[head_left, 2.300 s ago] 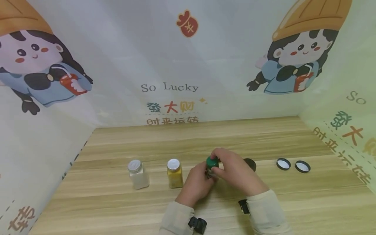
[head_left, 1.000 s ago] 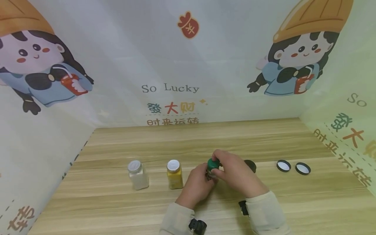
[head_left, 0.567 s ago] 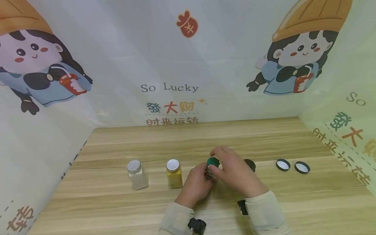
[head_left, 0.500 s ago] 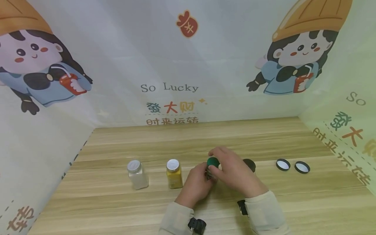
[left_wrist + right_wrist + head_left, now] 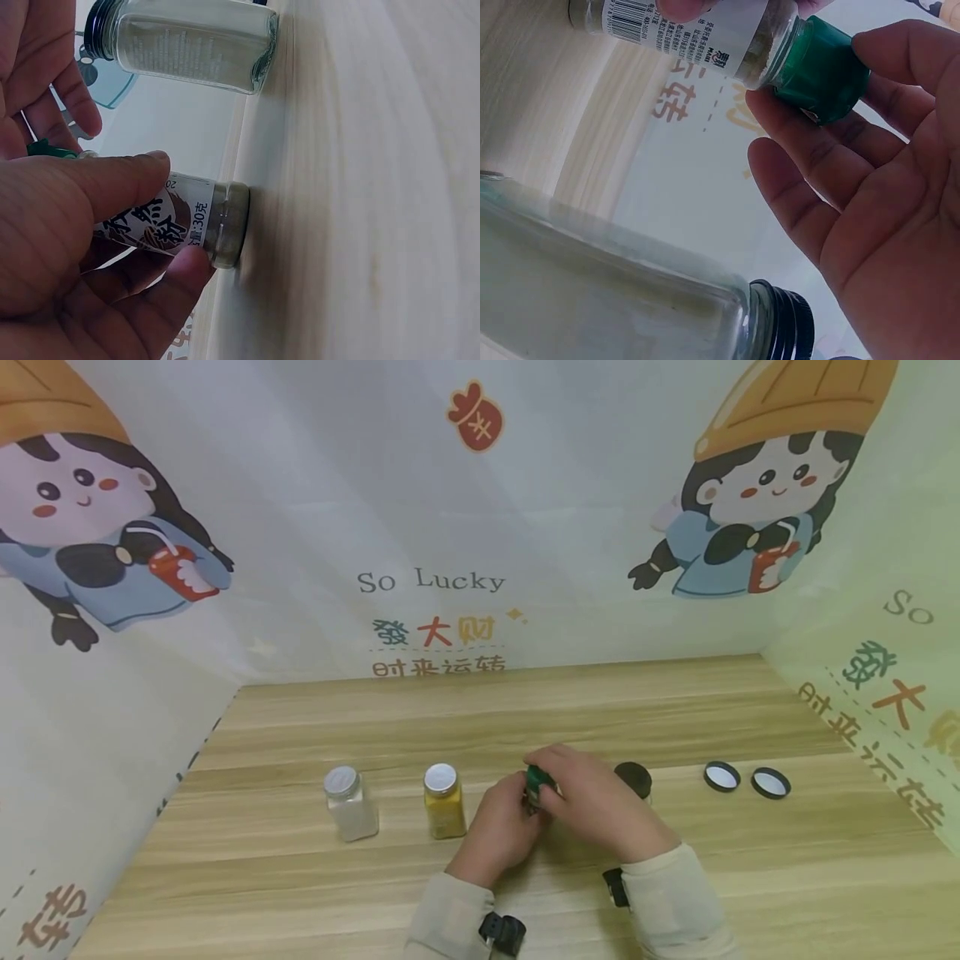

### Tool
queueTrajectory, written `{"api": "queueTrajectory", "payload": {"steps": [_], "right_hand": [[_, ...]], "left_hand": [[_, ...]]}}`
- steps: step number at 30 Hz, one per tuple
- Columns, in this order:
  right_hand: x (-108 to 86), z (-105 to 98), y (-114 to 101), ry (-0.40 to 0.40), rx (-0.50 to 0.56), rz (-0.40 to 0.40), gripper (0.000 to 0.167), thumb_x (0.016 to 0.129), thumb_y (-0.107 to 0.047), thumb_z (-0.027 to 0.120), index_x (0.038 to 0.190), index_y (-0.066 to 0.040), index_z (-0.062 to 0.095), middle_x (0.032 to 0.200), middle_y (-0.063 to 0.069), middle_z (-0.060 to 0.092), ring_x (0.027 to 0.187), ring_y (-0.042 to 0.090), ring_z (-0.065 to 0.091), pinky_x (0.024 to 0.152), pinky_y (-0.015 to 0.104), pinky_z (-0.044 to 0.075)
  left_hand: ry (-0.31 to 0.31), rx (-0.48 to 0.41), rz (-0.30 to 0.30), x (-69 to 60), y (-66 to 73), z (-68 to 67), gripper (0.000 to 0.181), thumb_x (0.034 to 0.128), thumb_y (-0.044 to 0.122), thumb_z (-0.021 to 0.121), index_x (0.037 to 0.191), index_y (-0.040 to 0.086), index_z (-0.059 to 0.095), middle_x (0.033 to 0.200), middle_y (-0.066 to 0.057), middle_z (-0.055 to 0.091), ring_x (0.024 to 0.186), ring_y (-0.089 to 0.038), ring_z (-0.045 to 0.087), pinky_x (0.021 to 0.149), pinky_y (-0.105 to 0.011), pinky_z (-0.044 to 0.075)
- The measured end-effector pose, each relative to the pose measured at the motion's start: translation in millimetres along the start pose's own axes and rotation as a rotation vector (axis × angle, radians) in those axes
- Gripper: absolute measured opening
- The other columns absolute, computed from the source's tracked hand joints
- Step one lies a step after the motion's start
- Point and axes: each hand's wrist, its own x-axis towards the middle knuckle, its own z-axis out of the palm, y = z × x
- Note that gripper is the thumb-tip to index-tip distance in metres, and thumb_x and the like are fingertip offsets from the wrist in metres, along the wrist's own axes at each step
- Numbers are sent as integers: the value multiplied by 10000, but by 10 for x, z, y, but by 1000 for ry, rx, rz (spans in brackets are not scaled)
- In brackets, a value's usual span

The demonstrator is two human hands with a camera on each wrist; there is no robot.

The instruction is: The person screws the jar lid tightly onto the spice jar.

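In the head view my left hand (image 5: 501, 827) grips a small spice jar, hidden mostly by the fingers. The left wrist view shows the spice jar (image 5: 187, 214) with its printed label, base close to the wooden table. My right hand (image 5: 596, 800) pinches the jar's green cap (image 5: 537, 783) between thumb and fingers. In the right wrist view the green cap (image 5: 826, 69) stands tilted at the glass neck; whether it is fully free of the neck I cannot tell. Just right of the hands is a black-topped glass jar (image 5: 634, 778), partly covered by the right hand.
A square jar of pale contents (image 5: 356, 814) and a jar of yellow contents (image 5: 446, 814), both with whitish tops, stand to the left. Two black lids (image 5: 722, 777) with white insides lie at right. Printed cloth walls (image 5: 300, 527) enclose the wooden table (image 5: 337, 718).
The green cap has gone from upright to tilted in the right fingers. The right hand has shifted slightly left, baring more of the black-topped jar. The left hand stays on the spice jar.
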Motion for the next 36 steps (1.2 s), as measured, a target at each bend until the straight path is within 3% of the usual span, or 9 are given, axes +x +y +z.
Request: {"api": "queueTrajectory", "payload": {"steps": [17, 23, 28, 36], "right_hand": [[-7, 9, -3, 17, -29, 24, 334, 962, -98, 650, 1283, -10, 620, 1208, 136, 641, 1082, 297, 636, 898, 457, 528], [-5, 6, -3, 6, -6, 33, 366, 963, -123, 658, 1307, -12, 605, 1266, 148, 620, 1144, 317, 610, 945, 477, 505], [-9, -5, 11, 28, 24, 25, 436, 950, -144, 658, 1362, -36, 567, 1367, 154, 562, 1204, 327, 578, 971, 474, 492], [10, 6, 26, 78, 20, -49, 330, 881, -27, 603, 1207, -27, 648, 1227, 99, 632, 1093, 255, 621, 893, 413, 521]], "left_hand": [[5, -1, 15, 0, -5, 9, 88, 892, 84, 713, 956, 65, 655, 928, -59, 676, 885, -201, 646, 815, -422, 543], [3, -4, 12, 8, -22, 11, 97, 905, 106, 707, 982, 69, 662, 982, -68, 690, 941, -214, 657, 847, -420, 542], [-9, -5, -7, 16, -23, 8, 65, 922, 114, 691, 957, 84, 646, 942, -47, 669, 886, -187, 635, 810, -407, 540], [0, -1, -8, 18, -8, 5, 47, 912, 86, 681, 939, 86, 643, 906, -43, 664, 852, -181, 628, 794, -403, 538]]}}
